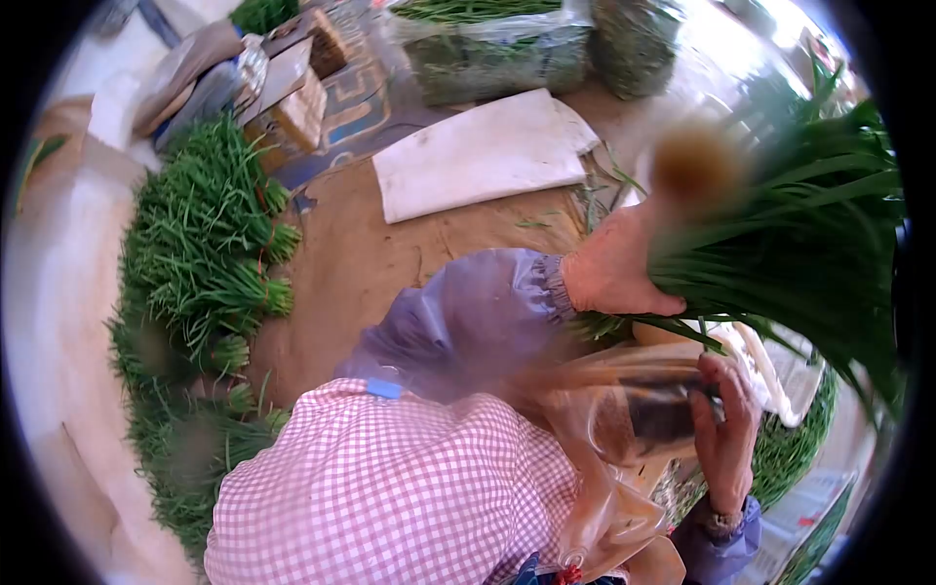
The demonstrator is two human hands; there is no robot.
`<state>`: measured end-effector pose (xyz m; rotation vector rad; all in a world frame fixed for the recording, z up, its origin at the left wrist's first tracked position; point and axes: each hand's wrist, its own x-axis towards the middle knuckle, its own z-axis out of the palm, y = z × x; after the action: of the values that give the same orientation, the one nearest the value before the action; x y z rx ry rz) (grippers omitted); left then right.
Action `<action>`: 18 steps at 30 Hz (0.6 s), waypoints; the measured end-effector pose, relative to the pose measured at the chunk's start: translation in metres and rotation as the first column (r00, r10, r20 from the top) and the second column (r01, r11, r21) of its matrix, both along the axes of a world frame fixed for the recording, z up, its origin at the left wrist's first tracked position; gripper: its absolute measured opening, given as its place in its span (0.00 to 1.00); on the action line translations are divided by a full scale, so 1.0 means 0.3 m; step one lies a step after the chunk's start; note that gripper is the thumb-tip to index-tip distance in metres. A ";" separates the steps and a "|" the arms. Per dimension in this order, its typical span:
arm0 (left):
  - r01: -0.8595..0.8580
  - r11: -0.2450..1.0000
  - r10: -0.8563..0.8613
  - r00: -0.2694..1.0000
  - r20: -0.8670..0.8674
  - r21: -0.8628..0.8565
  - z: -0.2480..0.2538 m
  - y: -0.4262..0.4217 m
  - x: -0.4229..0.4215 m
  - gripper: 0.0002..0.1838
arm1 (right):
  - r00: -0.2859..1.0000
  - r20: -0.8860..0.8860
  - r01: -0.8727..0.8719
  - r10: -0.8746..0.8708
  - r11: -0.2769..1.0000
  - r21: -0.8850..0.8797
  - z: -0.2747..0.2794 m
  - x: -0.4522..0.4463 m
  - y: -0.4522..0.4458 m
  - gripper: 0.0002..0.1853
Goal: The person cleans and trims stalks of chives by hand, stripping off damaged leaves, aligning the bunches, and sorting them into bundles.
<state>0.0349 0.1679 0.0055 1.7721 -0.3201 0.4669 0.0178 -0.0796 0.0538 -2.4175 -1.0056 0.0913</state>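
My left hand (619,263), coming from a purple sleeve, is closed round a large bunch of green chives (799,234). The long flat leaves fan out to the right and droop past the edge of view. Below it, my right hand (726,419), with a watch at the wrist, has its fingers partly curled and a gap between thumb and fingers. A few hanging leaf tips are close above those fingers. Clear brownish plastic (595,409) lies over my lap beside the right hand. Pink gingham cloth (390,487) covers my front.
Tied chive bunches (210,244) are piled along the left. A white folded sheet (483,156) lies on brown ground covering (341,253). Plastic-wrapped greens (492,58) stand at the back, near a cardboard box (292,107). A blurred brown spot (697,166) covers part of the bunch.
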 end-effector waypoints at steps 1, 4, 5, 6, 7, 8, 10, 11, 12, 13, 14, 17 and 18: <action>-0.016 0.999 0.012 0.997 -0.080 -0.049 -0.010 0.020 0.000 0.45 | 0.992 0.125 -0.019 0.029 0.997 -0.079 -0.004 0.031 0.022 0.17; -0.074 0.954 0.056 0.996 -0.069 -0.290 -0.151 0.152 0.003 0.41 | 0.976 -0.213 0.037 -0.034 0.999 0.008 0.020 0.091 0.132 0.13; -0.042 0.850 -0.018 0.994 -0.109 -0.525 -0.198 0.184 0.002 0.39 | 0.972 -0.233 0.032 -0.038 0.999 -0.028 0.031 0.108 0.170 0.13; -0.168 0.859 0.126 0.985 -0.120 -0.483 -0.218 0.227 -0.025 0.37 | 0.986 -0.160 -0.062 0.051 0.996 -0.066 0.017 0.142 0.190 0.12; -0.297 0.848 0.270 0.955 -0.124 -0.440 -0.238 0.266 -0.058 0.35 | 0.985 -0.089 -0.157 0.148 0.981 -0.111 -0.004 0.182 0.197 0.11; -0.404 0.799 0.376 0.914 -0.155 -0.446 -0.256 0.307 -0.072 0.31 | 0.982 -0.090 -0.177 0.167 0.977 -0.117 -0.017 0.205 0.209 0.11; -0.552 0.681 0.474 0.833 -0.285 -0.482 -0.279 0.394 -0.123 0.25 | 0.974 -0.146 -0.199 0.174 0.963 -0.182 -0.045 0.240 0.234 0.10; -0.601 0.620 0.523 0.796 -0.306 -0.504 -0.314 0.441 -0.139 0.24 | 0.973 -0.143 -0.207 0.182 0.961 -0.184 -0.056 0.253 0.252 0.10; -0.623 0.575 0.533 0.777 -0.335 -0.530 -0.331 0.493 -0.164 0.23 | 0.978 -0.085 -0.205 0.192 0.958 -0.200 -0.066 0.265 0.271 0.10; -0.641 0.529 0.543 0.759 -0.359 -0.556 -0.332 0.536 -0.186 0.23 | 0.979 -0.022 -0.202 0.202 0.956 -0.214 -0.079 0.283 0.287 0.10; -0.677 0.466 0.625 0.708 -0.331 -0.569 -0.329 0.565 -0.198 0.22 | 0.964 0.041 -0.244 0.262 0.936 -0.253 -0.093 0.321 0.311 0.12; -0.750 0.327 0.755 0.573 -0.318 -0.574 -0.387 0.699 -0.222 0.21 | 0.911 0.292 -0.230 0.292 0.946 -0.228 -0.145 0.404 0.421 0.17; -0.786 0.320 0.792 0.528 -0.305 -0.530 -0.403 0.748 -0.231 0.21 | 0.878 0.371 -0.204 0.302 0.938 -0.281 -0.160 0.433 0.460 0.20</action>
<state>-0.0344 0.3922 -0.1154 1.1280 0.7334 1.1481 0.1475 0.0585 0.0059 -2.5587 -1.5843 -0.2316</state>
